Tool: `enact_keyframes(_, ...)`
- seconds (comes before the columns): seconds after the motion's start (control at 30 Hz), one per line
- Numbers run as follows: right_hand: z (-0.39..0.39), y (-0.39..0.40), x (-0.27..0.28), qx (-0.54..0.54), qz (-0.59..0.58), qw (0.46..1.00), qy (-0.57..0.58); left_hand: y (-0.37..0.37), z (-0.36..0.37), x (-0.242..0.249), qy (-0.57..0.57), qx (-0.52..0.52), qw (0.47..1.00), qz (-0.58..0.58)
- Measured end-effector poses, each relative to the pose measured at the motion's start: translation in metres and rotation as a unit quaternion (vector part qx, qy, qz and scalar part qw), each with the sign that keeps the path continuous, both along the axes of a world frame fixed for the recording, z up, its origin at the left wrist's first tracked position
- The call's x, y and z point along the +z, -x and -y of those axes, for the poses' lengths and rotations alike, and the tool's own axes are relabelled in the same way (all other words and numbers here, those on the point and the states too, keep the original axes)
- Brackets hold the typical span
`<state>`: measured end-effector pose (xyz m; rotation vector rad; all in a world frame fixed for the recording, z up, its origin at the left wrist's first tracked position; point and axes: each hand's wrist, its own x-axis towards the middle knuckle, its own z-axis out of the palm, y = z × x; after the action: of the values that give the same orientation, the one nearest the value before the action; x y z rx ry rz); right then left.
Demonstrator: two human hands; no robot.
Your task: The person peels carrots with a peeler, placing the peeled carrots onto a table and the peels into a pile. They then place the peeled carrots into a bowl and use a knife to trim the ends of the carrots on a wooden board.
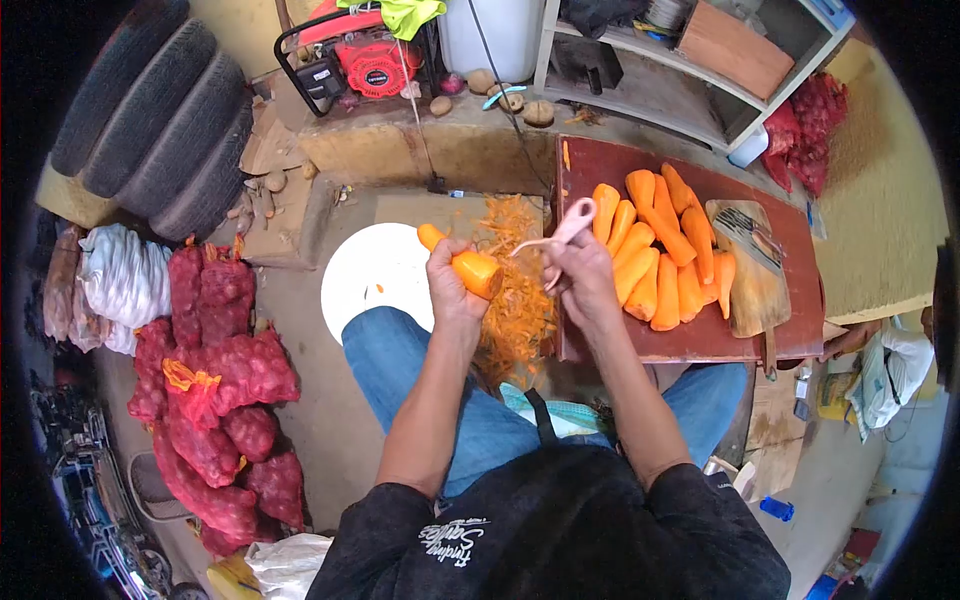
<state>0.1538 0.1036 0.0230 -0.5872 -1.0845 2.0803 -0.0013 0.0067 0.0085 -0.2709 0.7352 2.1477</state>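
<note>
My left hand (453, 287) is closed around a peeled orange carrot (478, 273), whose thick end points right and narrower end shows above the fingers. In my right hand (583, 275) is a pale pink peeler (573, 222), held a short way right of the carrot and apart from it. Below and between the hands lies a heap of orange peelings (518, 330) on the floor. To the right, several peeled carrots (640, 255) are piled on a dark red table (600, 345). A wooden cutting board (758, 305) beside them carries a knife with a dark blade (750, 235).
A round white surface (350, 275) lies left of my left hand. Red mesh sacks (230, 385) are stacked at the left, below tires (150, 110). A red generator (375, 65) and a shelf (640, 90) stand at the back.
</note>
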Motion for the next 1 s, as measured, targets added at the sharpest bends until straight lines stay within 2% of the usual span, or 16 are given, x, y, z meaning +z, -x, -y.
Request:
enact_keyframes(0.13,0.02,0.013,-0.011,0.071,-0.011,0.997,0.0,-0.003,-0.004,-0.004,-0.004,-0.005,1.0,0.019)
enact_keyframes(0.17,0.008,0.017,-0.028,0.03,-0.024,0.999,0.034,-0.004,-0.002,-0.003,-0.009,0.0,1.0,0.018)
enact_keyframes(0.2,-0.001,0.017,-0.028,-0.031,0.011,0.999,0.019,-0.004,-0.001,-0.001,-0.014,0.006,1.0,0.019)
enact_keyframes(0.27,-0.009,0.005,-0.024,0.002,-0.045,0.998,0.044,0.0,0.004,0.001,-0.009,0.016,1.0,0.022)
enact_keyframes(0.37,0.017,0.003,0.011,0.068,0.029,0.997,0.003,0.001,0.003,-0.005,-0.007,0.018,0.999,0.037)
enact_keyframes(0.5,0.009,0.023,-0.01,0.011,-0.009,1.0,0.016,-0.007,-0.005,-0.001,0.022,0.046,0.998,0.021)
enact_keyframes(0.53,0.0,0.022,-0.011,-0.012,0.025,1.0,0.002,-0.006,-0.002,0.001,0.016,0.037,0.999,0.024)
enact_keyframes(0.6,-0.002,0.014,-0.01,0.012,-0.01,1.0,0.001,-0.004,0.003,0.003,0.004,0.019,0.999,0.032)
enact_keyframes(0.7,0.021,0.013,0.01,0.095,0.004,0.995,-0.014,-0.004,-0.001,-0.001,-0.004,0.042,0.999,0.018)
enact_keyframes(0.8,0.012,0.026,-0.014,0.053,-0.034,0.998,0.03,-0.006,-0.007,-0.01,0.014,0.057,0.998,0.006)
enact_keyframes(1.0,0.012,0.026,-0.02,0.049,-0.037,0.998,0.01,-0.001,-0.011,-0.018,0.018,0.067,0.997,0.033)
